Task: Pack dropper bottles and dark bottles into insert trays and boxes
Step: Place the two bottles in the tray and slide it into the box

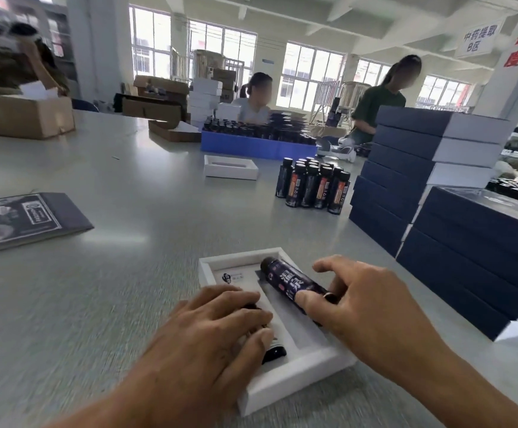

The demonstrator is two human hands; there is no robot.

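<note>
A white insert tray lies on the grey table right in front of me. My left hand lies over the tray's left slot, fingers curled over a dark bottle whose end shows below my fingertips. My right hand grips a second dark bottle with a purple label, which lies tilted over the tray's right slot. A cluster of several upright dark bottles stands further back on the table. An empty white insert tray lies beyond it.
Stacks of dark blue boxes rise at the right, close to the tray. A blue crate of bottles sits at the back. Flat printed sleeves lie at the left. Cardboard cartons and people stand around the table's far side.
</note>
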